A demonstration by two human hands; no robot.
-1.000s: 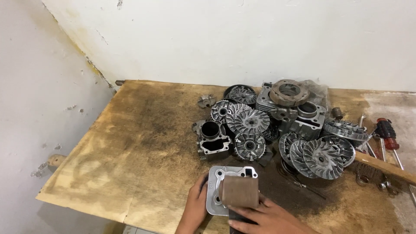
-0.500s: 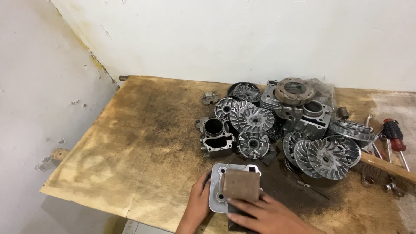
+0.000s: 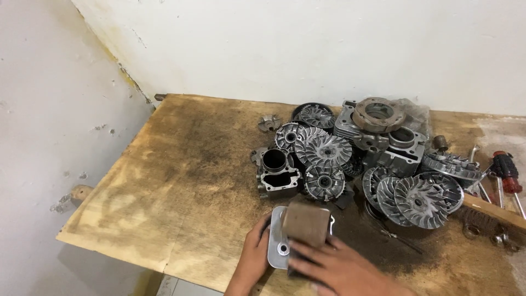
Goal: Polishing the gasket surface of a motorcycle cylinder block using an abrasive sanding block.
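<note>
Grey cast-metal cover plate [image 3: 278, 241], flat and roughly rectangular with rounded corners, lies on the plywood bench [image 3: 164, 181] directly under both hands, close to the bench's near edge. Left hand [image 3: 253, 257] sits at the plate's left edge, fingers curled over that rim and pressed down onto it, so it clamps the plate to the board rather than lifting it. Right hand [image 3: 339, 268] lies to the right and a little nearer the body, fingers laid flat and pressed together on top of a brown abrasive block [image 3: 306, 223]. The block rests on the plate's upper face and covers most of its far right half; only the left strip with one small round hole shows. Long axis of the plate runs away from the body, tilted slightly to the right; the block's long side lies across it. Relation of note: block is between right palm and plate, touching both; left hand is beside the block, not touching it. Beyond the fingertips, near but apart, stands a dark cylinder block [image 3: 276, 172], and further out a heap of finned pulley discs [image 3: 323, 151]. To the right of the right hand, well apart, lie a wire brush with wooden handle [image 3: 493, 214] and a red-handled screwdriver [image 3: 505, 167]. Thumb positions cannot be told.
</note>
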